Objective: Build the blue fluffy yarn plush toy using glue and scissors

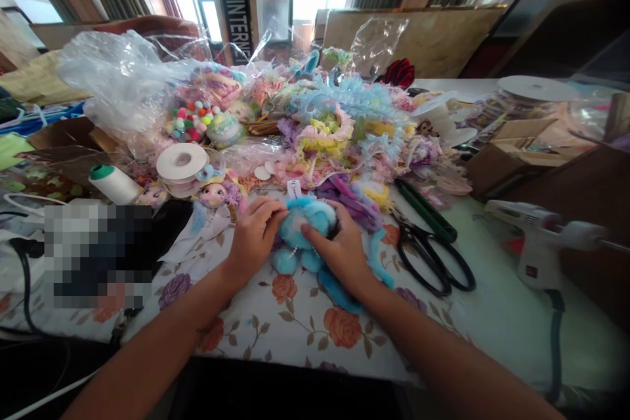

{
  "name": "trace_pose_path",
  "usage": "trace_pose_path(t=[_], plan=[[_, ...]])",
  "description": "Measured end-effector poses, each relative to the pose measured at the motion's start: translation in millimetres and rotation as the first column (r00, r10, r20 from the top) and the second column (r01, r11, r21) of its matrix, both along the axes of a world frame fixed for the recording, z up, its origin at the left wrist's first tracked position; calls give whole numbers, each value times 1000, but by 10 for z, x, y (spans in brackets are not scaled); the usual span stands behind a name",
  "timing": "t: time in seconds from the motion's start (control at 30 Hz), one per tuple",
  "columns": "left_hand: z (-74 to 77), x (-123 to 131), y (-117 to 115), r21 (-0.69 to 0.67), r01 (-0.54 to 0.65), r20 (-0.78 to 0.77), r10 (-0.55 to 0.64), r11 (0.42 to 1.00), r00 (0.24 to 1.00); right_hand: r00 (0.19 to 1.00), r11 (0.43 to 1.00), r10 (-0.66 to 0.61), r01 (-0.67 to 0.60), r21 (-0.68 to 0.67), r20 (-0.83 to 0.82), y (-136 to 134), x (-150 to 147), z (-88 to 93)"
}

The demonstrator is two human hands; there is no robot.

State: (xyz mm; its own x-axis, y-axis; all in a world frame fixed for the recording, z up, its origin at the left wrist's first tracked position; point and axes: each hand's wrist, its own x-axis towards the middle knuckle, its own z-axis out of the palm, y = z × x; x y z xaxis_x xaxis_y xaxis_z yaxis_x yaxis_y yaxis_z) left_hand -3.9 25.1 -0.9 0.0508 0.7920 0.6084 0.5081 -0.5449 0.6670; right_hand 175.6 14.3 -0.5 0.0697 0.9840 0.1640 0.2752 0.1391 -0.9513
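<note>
A small fluffy blue plush toy (306, 231) lies on the flowered tablecloth (295, 321) in front of me. My left hand (253, 236) grips its left side, fingers curled onto the fur near a white tag. My right hand (339, 249) holds its right side, thumb pressed into the blue fur. A blue furry strip trails from the toy under my right wrist.
Black scissors (433, 262) and green-handled pliers (426, 210) lie to the right, then a white glue gun (536, 236). Behind are a heap of pastel ruffles and trims (339, 125), pompoms in plastic (189, 119), a ribbon spool (182, 163), a thread cone (114, 182), and a doll head (216, 195).
</note>
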Motion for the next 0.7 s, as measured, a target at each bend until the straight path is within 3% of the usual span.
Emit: trace_pose_path(t=[0.17, 0.27, 0.37, 0.6, 0.7], plan=[[-16, -220, 151, -84, -233, 20, 236, 969, 972, 989, 999, 6, -11, -38, -148, 25, 22, -20], [-46, -390, 249, -158, -308, -85, 298, 938, 951, 975, 999, 10, -21, -49, -222, 23, 28, -6], [-56, -458, 279, -231, -319, -94, 305, 919, 948, 965, 998, -8, -8, -61, -261, 21, 32, 19], [42, -393, 241, -247, -273, 182, 321, 930, 929, 956, 996, -54, 29, -88, -288, 27, 48, 40], [54, -370, 228, -260, -283, 178, 333, 923, 926, 934, 995, -82, 56, -87, -347, 51, 56, 2]])
